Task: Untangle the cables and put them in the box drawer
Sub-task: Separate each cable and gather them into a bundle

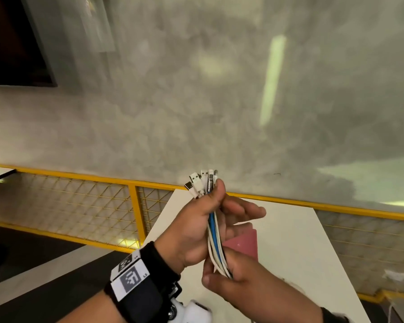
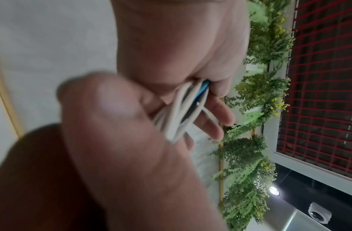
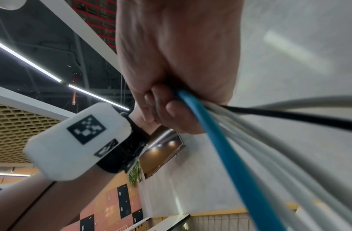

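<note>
A bundle of cables [image 1: 214,234], several white, one blue and one black, stands upright between both hands above the table. Its USB plugs [image 1: 201,180] stick out at the top. My left hand [image 1: 216,201] grips the bundle just below the plugs, thumb across the front. My right hand [image 1: 222,269] grips the same bundle lower down. In the left wrist view the cables [image 2: 183,112] run through the left hand [image 2: 191,75]. In the right wrist view the right hand's curled fingers [image 3: 167,112] close round the blue cable [image 3: 220,148] and its neighbours. A pink box [image 1: 243,241] stands behind the hands, mostly hidden.
The white table [image 1: 289,252] lies under the hands, its far edge against a yellow mesh railing [image 1: 79,199]. A grey wall [image 1: 219,101] rises behind the railing. A dark floor drops away to the left of the table.
</note>
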The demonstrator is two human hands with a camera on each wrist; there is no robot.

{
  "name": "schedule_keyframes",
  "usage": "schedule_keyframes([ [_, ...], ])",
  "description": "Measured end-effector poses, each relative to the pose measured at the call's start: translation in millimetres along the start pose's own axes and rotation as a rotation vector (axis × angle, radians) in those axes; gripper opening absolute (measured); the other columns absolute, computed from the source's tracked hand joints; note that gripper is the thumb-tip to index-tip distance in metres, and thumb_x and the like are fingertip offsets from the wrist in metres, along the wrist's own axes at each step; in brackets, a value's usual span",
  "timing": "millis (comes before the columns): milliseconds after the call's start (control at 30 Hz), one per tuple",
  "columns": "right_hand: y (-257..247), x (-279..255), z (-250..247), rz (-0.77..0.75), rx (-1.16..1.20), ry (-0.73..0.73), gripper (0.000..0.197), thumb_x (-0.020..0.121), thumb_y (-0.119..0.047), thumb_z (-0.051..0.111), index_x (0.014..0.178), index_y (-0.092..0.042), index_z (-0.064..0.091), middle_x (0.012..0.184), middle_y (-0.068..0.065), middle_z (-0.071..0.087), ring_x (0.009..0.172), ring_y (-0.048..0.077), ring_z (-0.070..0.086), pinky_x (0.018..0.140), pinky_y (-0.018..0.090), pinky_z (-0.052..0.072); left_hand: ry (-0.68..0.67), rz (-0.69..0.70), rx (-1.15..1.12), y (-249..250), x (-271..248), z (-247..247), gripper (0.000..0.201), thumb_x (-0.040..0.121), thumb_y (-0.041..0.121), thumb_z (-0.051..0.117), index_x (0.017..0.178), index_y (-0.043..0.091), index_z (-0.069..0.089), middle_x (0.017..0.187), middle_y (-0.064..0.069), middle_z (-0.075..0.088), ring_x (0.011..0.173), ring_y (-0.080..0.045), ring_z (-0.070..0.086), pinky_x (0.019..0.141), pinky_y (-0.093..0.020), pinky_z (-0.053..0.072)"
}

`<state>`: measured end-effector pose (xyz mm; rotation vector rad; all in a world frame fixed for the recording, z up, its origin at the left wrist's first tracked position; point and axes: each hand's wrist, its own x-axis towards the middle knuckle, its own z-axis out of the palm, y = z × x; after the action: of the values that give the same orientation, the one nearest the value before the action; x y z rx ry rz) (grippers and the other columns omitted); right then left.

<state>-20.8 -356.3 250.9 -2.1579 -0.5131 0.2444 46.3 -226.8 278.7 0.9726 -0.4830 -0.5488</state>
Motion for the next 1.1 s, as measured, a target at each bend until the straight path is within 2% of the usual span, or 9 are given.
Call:
schedule_keyframes([
  [133,-8,0,7,-0.020,0.035,-0.098,0.009,0.083,-0.048,0.055,0.083,-0.039,0.057,0.081,-0.019,0.061,0.085,-0.003,0.059,0.090,0.033,0.050,-0.188,0.063,-0.019,1,-4,6,0.057,0.089,0.065,0.044,0.120,0.024,0.070,0.156,-0.010,0.039,0.142,-0.041,0.035,0.117,-0.061,0.011],
  [300,-18,-4,3,-0.023,0.041,-0.187,0.004,0.092,-0.036,0.058,0.089,-0.037,0.060,0.087,-0.022,0.064,0.096,-0.007,0.061,0.095,0.025,0.047,-0.298,0.000,0.021,3,-6,9,0.066,0.088,0.069,0.039,0.133,0.026,0.061,0.163,-0.006,0.025,0.147,-0.042,0.023,0.119,-0.058,0.003],
  [467,-10,-3,2,0.022,0.007,-0.171,0.006,0.084,-0.048,0.058,0.086,-0.042,0.059,0.092,-0.019,0.063,0.096,-0.007,0.058,0.097,0.028,0.045,-0.315,0.083,-0.020,-7,-9,5,0.047,0.094,0.042,0.057,0.079,0.002,0.076,0.107,-0.017,0.071,0.114,-0.044,0.060,0.112,-0.057,0.034],
  [567,-4,0,1,0.041,-0.021,-0.186,0.012,0.078,-0.055,0.056,0.081,-0.043,0.057,0.087,-0.016,0.057,0.094,-0.002,0.059,0.095,0.032,0.048,-0.191,0.107,-0.064,-11,-13,6,0.043,0.081,0.036,0.076,0.052,0.007,0.064,0.064,-0.010,0.066,0.078,-0.029,0.072,0.100,-0.059,0.044],
  [700,3,2,4,0.028,0.004,-0.163,0.015,0.079,-0.051,0.057,0.082,-0.037,0.058,0.080,-0.016,0.058,0.079,-0.002,0.057,0.084,0.031,0.049,0.020,0.074,-0.071,-11,-13,9,0.054,0.085,0.036,0.068,0.041,0.009,0.051,0.050,-0.008,0.054,0.058,-0.024,0.067,0.085,-0.051,0.056],
  [833,4,5,5,0.027,0.077,-0.133,0.015,0.079,-0.048,0.059,0.081,-0.033,0.059,0.066,-0.015,0.059,0.064,0.000,0.054,0.068,0.029,0.046,-0.031,0.075,-0.194,-7,-12,9,0.043,0.085,0.043,0.066,0.070,0.003,0.073,0.096,-0.016,0.076,0.090,-0.034,0.074,0.093,-0.052,0.052],
  [933,7,4,7,0.066,0.088,-0.176,0.016,0.080,-0.046,0.063,0.082,-0.030,0.064,0.066,-0.013,0.059,0.064,-0.001,0.055,0.070,0.027,0.044,-0.158,0.091,-0.306,2,-16,17,0.049,0.095,0.047,0.050,0.113,0.007,0.071,0.141,-0.020,0.055,0.127,-0.043,0.053,0.110,-0.056,0.034],
  [1033,18,-4,-1,0.144,0.007,-0.228,0.008,0.086,-0.038,0.064,0.086,-0.029,0.065,0.070,-0.015,0.061,0.070,-0.004,0.060,0.072,0.015,0.043,-0.334,0.005,-0.351,9,-25,15,0.057,0.098,0.052,0.040,0.124,0.009,0.065,0.142,-0.022,0.053,0.124,-0.043,0.056,0.100,-0.057,0.045],
  [1100,32,-3,-15,0.181,-0.102,-0.220,0.017,0.091,-0.033,0.060,0.098,-0.018,0.067,0.074,-0.009,0.064,0.078,0.012,0.068,0.070,0.019,0.050,-0.398,-0.162,-0.236,3,-35,11,0.059,0.095,0.057,0.041,0.120,0.010,0.069,0.127,-0.019,0.065,0.103,-0.032,0.071,0.085,-0.046,0.057],
])
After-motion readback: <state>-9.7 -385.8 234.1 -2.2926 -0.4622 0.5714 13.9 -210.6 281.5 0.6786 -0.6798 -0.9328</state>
